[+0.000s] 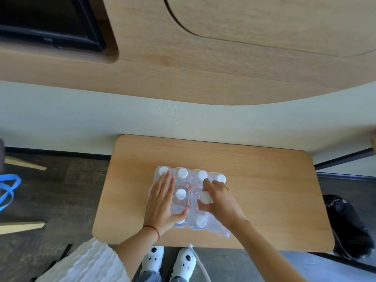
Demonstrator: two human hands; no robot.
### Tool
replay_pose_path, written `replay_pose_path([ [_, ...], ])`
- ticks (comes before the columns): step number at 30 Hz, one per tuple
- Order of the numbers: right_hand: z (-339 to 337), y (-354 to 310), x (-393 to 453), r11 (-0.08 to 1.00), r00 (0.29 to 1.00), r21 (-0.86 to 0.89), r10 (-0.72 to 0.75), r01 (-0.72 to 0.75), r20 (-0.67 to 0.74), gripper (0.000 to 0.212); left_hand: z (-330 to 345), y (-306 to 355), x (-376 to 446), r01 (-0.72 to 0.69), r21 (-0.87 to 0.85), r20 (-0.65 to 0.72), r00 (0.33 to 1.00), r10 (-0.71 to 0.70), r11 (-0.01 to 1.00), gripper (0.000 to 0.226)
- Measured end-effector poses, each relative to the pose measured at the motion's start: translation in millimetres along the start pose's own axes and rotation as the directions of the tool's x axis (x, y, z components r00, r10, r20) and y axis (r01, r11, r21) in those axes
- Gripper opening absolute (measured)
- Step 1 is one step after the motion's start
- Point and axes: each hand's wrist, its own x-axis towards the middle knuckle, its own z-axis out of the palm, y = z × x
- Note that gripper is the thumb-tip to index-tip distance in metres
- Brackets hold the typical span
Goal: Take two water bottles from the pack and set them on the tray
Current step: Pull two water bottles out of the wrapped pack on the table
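A shrink-wrapped pack of water bottles (188,181) with white caps stands on the middle of a small wooden table (264,190). My left hand (161,202) lies flat on the pack's left side, fingers spread, pressing it down. My right hand (218,198) is closed around one bottle (205,197) near the pack's centre, fingers wrapped about its neck and white cap, which sits a little higher than the others. The plastic wrap looks torn around that bottle. No tray is in view.
The table stands against a pale wall under a wooden panel. A black bag (350,224) lies on the floor to the right. Wooden chair legs (22,226) and a blue strap (9,190) are at the left. My white shoes (168,261) are below the table's front edge.
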Motion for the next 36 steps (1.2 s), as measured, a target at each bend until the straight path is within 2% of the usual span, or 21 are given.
replay_pose_path([
  [3, -34.0, -19.3, -6.9, 0.997, 0.998, 0.028, -0.064, 0.065, -0.024, 0.034, -7.4, 5.5, -0.7, 0.006, -0.040, 0.053, 0.999, -0.004, 0.999, 0.110],
  [5, -61.9, -33.8, -9.5, 0.991, 0.993, 0.086, -0.099, 0.105, -0.064, 0.034, -20.2, 8.7, 3.2, 0.027, -0.105, 0.167, 0.986, -0.009, 0.994, 0.124],
  [7, -89.0, -47.5, -11.1, 0.984, 0.991, 0.141, -0.095, 0.107, -0.092, 0.036, -49.4, 10.3, 8.7, 0.138, -0.280, 0.432, 0.902, -0.003, 0.950, 0.139],
  [8, -101.0, -54.6, -12.2, 0.980, 0.991, 0.168, -0.085, 0.102, -0.108, 0.037, -67.8, 11.4, 11.2, 0.199, -0.410, 0.517, 0.855, 0.047, 0.890, 0.142],
  [9, -110.8, -61.8, -13.3, 0.974, 0.989, 0.201, -0.076, 0.101, -0.126, 0.038, -85.5, 14.4, 11.4, 0.222, -0.545, 0.535, 0.835, 0.131, 0.809, 0.141],
  [12, -129.6, -88.2, -14.2, 0.941, 0.976, 0.299, -0.101, 0.157, -0.194, 0.039, -130.8, 38.5, 5.0, 0.133, -0.772, 0.431, 0.828, 0.357, 0.622, 0.116],
  [14, -132.2, -103.6, -10.2, 0.908, 0.971, 0.384, -0.086, 0.168, -0.223, 0.044, -148.8, 57.7, 0.7, 0.088, -0.817, 0.350, 0.861, 0.370, 0.569, 0.083],
  [16, -128.6, -111.1, -6.0, 0.835, 0.973, 0.530, -0.028, 0.147, -0.227, 0.043, -160.4, 66.9, -3.9, 0.051, -0.857, 0.226, 0.931, 0.286, 0.512, 0.063],
  [18, -118.8, -111.3, -4.1, 0.726, 0.978, 0.670, -0.015, 0.154, -0.208, 0.027, -163.7, 64.6, -7.3, 0.029, -0.893, 0.121, 0.977, 0.178, 0.448, 0.061],
  [19, -109.1, -108.4, -4.2, 0.660, 0.980, 0.736, -0.004, 0.152, -0.199, 0.017, -163.5, 61.1, -9.4, 0.030, -0.909, 0.093, 0.987, 0.132, 0.416, 0.063],
  [20, -95.6, -102.3, -2.6, 0.596, 0.982, 0.792, 0.032, 0.133, -0.188, 0.015, -162.4, 56.4, -10.6, 0.038, -0.925, 0.076, 0.993, 0.086, 0.378, 0.064],
  [22, -58.0, -84.1, 1.8, 0.521, 0.978, 0.853, 0.181, -0.009, -0.101, 0.021, -161.1, 46.0, -12.9, 0.066, -0.950, 0.071, 0.997, 0.005, 0.305, 0.063],
  [23, -35.4, -73.9, 5.1, 0.546, 0.965, 0.829, 0.262, -0.121, -0.031, 0.022, -161.7, 40.7, -14.2, 0.073, -0.956, 0.072, 0.997, -0.016, 0.285, 0.063],
  [25, 9.4, -57.4, 13.3, 0.687, 0.924, 0.638, 0.365, -0.349, 0.112, 0.037, -163.9, 30.9, -16.2, 0.076, -0.957, 0.070, 0.997, -0.032, 0.280, 0.060],
  [27, 47.0, -49.2, 19.6, 0.732, 0.881, 0.492, 0.419, -0.471, 0.220, 0.053, -167.6, 24.7, -19.2, 0.086, -0.952, 0.078, 0.996, -0.041, 0.294, 0.056],
  [29, 70.2, -46.1, 23.9, 0.754, 0.871, 0.435, 0.434, -0.492, 0.233, 0.055, -170.0, 20.5, -21.0, 0.091, -0.945, 0.077, 0.995, -0.057, 0.315, 0.055],
  [33, 88.3, -34.5, 30.3, 0.808, 0.908, 0.435, 0.414, -0.398, 0.061, 0.043, -169.8, 12.7, -21.9, 0.093, -0.939, 0.079, 0.995, -0.055, 0.332, 0.051],
  [36, 88.4, -27.1, 38.2, 0.868, 0.930, 0.338, 0.356, -0.364, 0.087, 0.041, -169.3, 8.7, -20.2, 0.098, -0.938, 0.080, 0.995, -0.065, 0.333, 0.052],
])
